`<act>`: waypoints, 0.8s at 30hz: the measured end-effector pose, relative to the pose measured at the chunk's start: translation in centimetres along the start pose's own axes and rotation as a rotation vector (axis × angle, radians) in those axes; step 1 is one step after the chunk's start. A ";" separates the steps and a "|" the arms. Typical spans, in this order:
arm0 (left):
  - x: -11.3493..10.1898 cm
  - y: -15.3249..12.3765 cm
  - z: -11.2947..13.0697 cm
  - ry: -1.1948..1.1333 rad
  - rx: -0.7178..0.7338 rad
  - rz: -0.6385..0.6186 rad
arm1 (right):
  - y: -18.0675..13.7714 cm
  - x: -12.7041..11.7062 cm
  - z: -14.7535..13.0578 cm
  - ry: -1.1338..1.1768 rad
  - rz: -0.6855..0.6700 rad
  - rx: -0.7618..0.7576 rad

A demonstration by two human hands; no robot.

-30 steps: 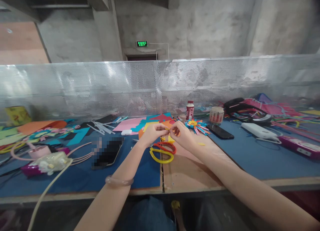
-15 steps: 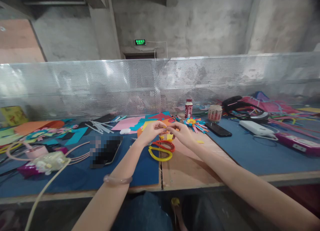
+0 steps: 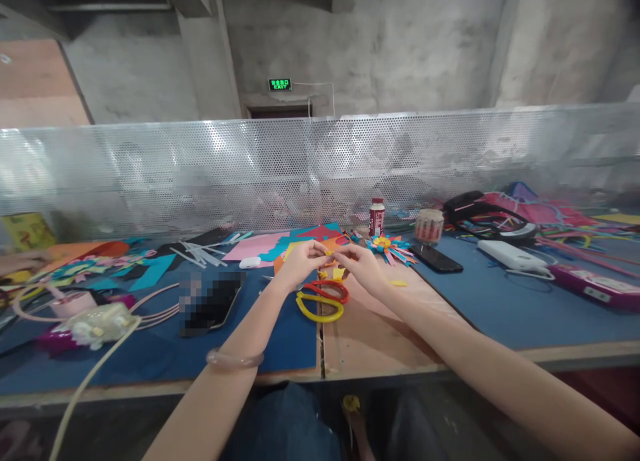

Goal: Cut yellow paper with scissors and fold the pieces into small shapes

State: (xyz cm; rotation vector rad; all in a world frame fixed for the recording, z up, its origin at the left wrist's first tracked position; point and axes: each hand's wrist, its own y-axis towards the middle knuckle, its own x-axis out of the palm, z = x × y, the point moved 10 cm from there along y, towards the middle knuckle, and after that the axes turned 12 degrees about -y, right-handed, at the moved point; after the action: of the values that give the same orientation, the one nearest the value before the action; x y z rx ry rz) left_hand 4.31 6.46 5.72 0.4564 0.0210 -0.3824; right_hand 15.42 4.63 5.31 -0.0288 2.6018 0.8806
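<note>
My left hand (image 3: 301,262) and my right hand (image 3: 361,265) are raised just above the table, fingertips pinched together on a small yellow paper piece (image 3: 329,252) between them. Under the hands lie scissors with red and yellow handles (image 3: 323,299) and a few yellow scraps (image 3: 339,273). A multicoloured paper flower (image 3: 389,246) rests on the table just beyond my right hand. A clear bangle (image 3: 235,360) sits on my left forearm.
Coloured paper sheets (image 3: 260,246) and strips cover the back of the blue table (image 3: 505,308). A small red bottle (image 3: 377,216), a tape roll (image 3: 430,225), a black phone (image 3: 437,258), a white power bank (image 3: 506,255) and a glue gun (image 3: 95,324) lie around. A perforated metal screen (image 3: 320,164) closes the back.
Both hands stayed together on the small paper piece, shifting only slightly; the view dropped a little.
</note>
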 end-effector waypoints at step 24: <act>-0.1 -0.1 -0.4 -0.056 -0.051 0.017 | -0.8 -1.4 -3.1 -0.362 0.199 -0.347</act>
State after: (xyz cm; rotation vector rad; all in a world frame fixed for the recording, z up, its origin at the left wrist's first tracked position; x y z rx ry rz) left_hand 4.19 6.62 5.32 0.3954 -0.0275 -0.3769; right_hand 15.69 2.02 7.67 0.2731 2.1194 1.2684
